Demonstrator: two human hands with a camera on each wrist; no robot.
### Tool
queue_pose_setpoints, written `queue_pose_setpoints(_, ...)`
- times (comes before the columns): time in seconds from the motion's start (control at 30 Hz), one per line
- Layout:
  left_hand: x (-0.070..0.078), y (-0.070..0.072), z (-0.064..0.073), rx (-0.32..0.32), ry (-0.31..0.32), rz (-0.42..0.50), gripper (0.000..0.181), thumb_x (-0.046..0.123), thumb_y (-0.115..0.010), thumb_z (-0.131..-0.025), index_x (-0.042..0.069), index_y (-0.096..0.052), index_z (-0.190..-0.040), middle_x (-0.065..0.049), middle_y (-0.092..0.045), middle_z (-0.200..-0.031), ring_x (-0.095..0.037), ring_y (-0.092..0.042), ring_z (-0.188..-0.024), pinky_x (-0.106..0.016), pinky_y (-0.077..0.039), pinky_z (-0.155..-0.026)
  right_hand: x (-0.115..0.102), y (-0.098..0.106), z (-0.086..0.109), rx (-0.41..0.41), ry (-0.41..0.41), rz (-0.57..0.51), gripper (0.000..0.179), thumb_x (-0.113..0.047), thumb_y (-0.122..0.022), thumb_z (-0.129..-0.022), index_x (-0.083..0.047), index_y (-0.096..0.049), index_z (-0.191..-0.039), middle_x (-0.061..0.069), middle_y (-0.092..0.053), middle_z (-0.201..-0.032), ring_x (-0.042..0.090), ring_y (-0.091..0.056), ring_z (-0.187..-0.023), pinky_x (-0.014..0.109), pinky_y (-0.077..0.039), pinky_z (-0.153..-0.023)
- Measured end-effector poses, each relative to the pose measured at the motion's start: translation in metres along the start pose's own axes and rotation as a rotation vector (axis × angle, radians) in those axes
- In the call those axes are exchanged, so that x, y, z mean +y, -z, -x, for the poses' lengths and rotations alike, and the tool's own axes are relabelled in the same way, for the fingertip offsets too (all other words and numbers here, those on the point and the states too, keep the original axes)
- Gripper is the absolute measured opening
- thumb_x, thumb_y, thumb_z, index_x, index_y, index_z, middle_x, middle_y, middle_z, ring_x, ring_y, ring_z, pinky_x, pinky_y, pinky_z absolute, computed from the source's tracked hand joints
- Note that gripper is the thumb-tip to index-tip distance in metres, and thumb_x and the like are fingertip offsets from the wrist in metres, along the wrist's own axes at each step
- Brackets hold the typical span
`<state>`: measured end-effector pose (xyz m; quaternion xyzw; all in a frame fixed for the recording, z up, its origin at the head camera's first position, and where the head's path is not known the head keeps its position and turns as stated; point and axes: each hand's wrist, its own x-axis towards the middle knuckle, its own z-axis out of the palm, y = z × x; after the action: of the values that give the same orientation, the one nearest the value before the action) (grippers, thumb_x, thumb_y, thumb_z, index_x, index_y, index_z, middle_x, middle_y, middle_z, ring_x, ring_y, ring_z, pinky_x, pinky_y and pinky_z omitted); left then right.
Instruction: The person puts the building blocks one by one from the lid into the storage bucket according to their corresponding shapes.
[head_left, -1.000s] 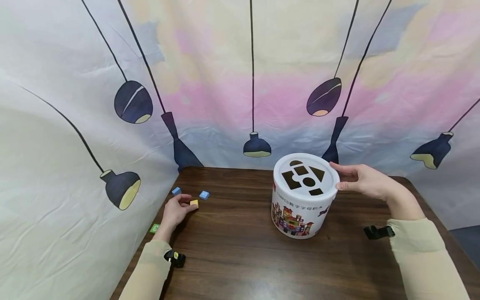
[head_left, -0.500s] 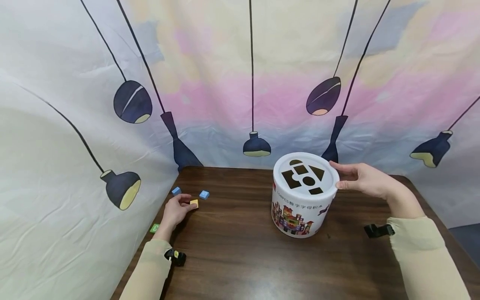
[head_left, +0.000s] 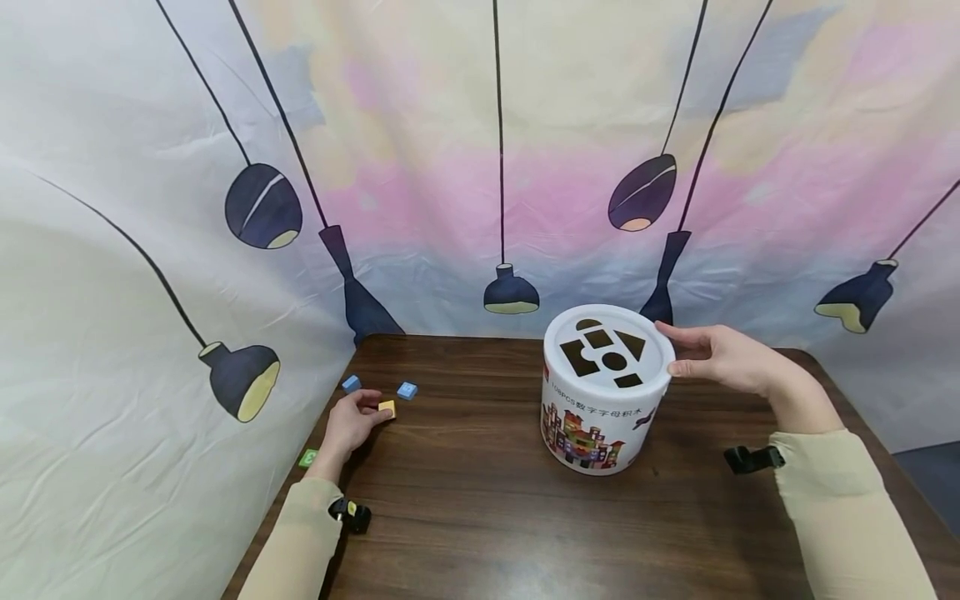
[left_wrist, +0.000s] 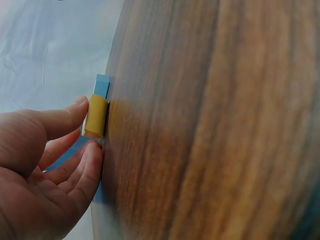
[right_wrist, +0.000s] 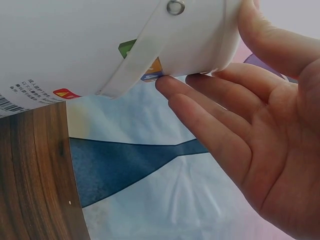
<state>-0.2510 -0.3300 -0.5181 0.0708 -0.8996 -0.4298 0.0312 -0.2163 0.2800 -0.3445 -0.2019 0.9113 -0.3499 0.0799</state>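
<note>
yellow block (left_wrist: 96, 116) at left, printed white bucket (head_left: 596, 421) upright at right

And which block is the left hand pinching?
The yellow block: the left hand pinches only that one, not the two blue blocks or the green block.

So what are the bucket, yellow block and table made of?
White bucket: likely satin plastic, from its smooth, even white top. Yellow block: perhaps matte painted wood, though its even colour could equally be plastic. Table: wood or woodgrain laminate, satin, with streaky grain and a soft highlight.
</note>
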Motion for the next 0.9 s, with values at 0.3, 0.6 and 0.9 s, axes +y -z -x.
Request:
queue_pose_setpoints(0.3, 0.0005, -0.0004, -0.0021, -0.007, 0.009, -0.031, 0.045, 0.016, -0.085, -0.094, -0.003, -0.068, -0.133, -0.022, -0.069, -0.124, -0.036, -0.067, -0.108, -0.042, -0.055, -0.086, 0.0002, -0.0005, -0.0001, -0.002, 0.007, 0.004, 0.078, -0.030, -0.078, -0.101, -0.003, -0.040, -0.164, 0.025, -0.052, -0.156, 0.052, -0.041, -0.148, 0.069, -0.044, -0.110)
queue_pose_setpoints(0.6, 0.0041, -0.0004, -0.0022, -0.014, 0.002, -0.056, 0.042, 0.014, -0.085, -0.094, -0.003, -0.071, -0.130, -0.021, -0.070, -0.116, -0.033, -0.065, -0.104, -0.047, -0.054, -0.088, -0.0007, 0.0007, 0.0006, 0.005, -0.004, 0.009, 0.079, -0.030, -0.078, -0.100, -0.002, -0.040, -0.164, 0.026, -0.050, -0.157, 0.053, -0.040, -0.148, 0.071, -0.040, -0.112)
queue_pose_setpoints(0.9, 0.0037, -0.0002, -0.0019, -0.027, 0.003, -0.095, 0.037, 0.015, -0.085, -0.094, -0.002, -0.074, -0.126, -0.017, -0.068, -0.108, -0.030, -0.060, -0.097, -0.039, -0.049, -0.082, -0.0010, 0.0001, 0.0000, 0.006, 0.003, 0.004, 0.079, -0.031, -0.078, -0.101, -0.002, -0.040, -0.163, 0.025, -0.048, -0.159, 0.053, -0.040, -0.148, 0.071, -0.041, -0.111)
